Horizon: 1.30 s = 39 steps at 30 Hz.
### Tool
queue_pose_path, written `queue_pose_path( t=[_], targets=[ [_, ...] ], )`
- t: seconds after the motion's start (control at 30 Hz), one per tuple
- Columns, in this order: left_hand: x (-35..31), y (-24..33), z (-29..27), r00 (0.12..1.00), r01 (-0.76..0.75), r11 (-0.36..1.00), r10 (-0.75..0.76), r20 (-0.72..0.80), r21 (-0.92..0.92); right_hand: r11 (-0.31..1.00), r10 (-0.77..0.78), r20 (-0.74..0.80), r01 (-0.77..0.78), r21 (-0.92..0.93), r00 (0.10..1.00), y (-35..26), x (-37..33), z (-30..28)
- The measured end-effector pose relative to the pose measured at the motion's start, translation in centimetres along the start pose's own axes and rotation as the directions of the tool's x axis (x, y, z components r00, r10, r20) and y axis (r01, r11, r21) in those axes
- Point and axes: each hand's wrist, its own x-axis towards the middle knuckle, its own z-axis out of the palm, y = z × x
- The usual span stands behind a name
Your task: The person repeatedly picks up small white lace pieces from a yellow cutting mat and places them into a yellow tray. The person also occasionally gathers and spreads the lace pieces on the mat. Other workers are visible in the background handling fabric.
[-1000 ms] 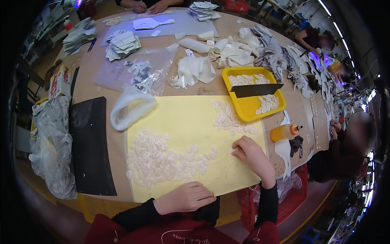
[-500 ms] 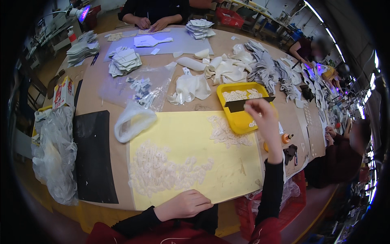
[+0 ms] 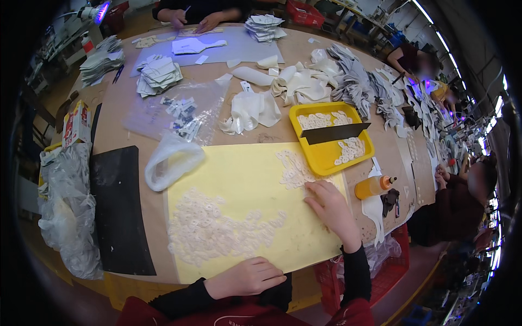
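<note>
My right hand (image 3: 331, 211) reaches over the yellow sheet (image 3: 255, 185). Its fingertips are at the near edge of a small pile of pale, ring-like flat pieces (image 3: 293, 168), thumb and forefinger apart, with nothing visible between them. At the sheet's near edge rests my left hand (image 3: 246, 279), its fingers loosely curled together around nothing that shows. A larger heap of the same pale pieces (image 3: 204, 228) spreads over the sheet's left side. Beyond my right hand stands a yellow tray (image 3: 321, 169), with pale pieces on both sides of its dark divider strip (image 3: 337, 133).
An orange bottle (image 3: 372, 187) lies right of the sheet. To the left are a black mat (image 3: 124, 212), a clear plastic bag (image 3: 175, 160) and bundled plastic (image 3: 68, 212). Cream fabric pieces (image 3: 253, 111) and grey stacks (image 3: 159, 76) lie farther back. A co-worker's hands (image 3: 209, 22) work across the table.
My right hand has come down from above the yellow tray to the small pile on the sheet, uncovering the tray's near part and the orange bottle. My left hand stays put.
</note>
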Motion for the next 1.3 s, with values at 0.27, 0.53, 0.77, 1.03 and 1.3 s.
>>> queue_pose_path(
  t=[0.27, 0.53, 0.77, 1.03, 1.3],
  targets=[
    [-0.5, -0.4, 0.1, 0.998, 0.060, 0.998, -0.060, 0.011, -0.011, 0.981, 0.120, 0.048, -0.125, 0.147, 0.992, -2.1, -1.5, 0.8],
    [-0.2, -0.6, 0.2, 0.998, 0.049, 0.999, -0.049, 0.028, -0.010, 0.988, 0.116, -0.040, -0.111, 0.106, 0.992, -3.1, -2.4, 3.2],
    [-0.2, -0.4, -0.3, 0.997, 0.071, 0.997, -0.071, 0.029, -0.008, 0.991, 0.132, -0.158, -0.125, 0.053, 0.979, -2.3, 0.2, 2.0],
    [-0.2, -0.3, -0.1, 0.998, 0.058, 0.998, -0.058, 0.020, -0.015, 0.966, 0.163, -0.182, -0.195, -0.173, 0.970, -1.3, 0.1, 4.1],
    [0.2, 0.0, -0.5, 0.997, 0.067, 0.998, -0.067, -0.032, -0.011, 0.860, 0.480, -0.086, -0.448, 0.245, 0.873, -3.0, -2.1, 2.0]
  ],
)
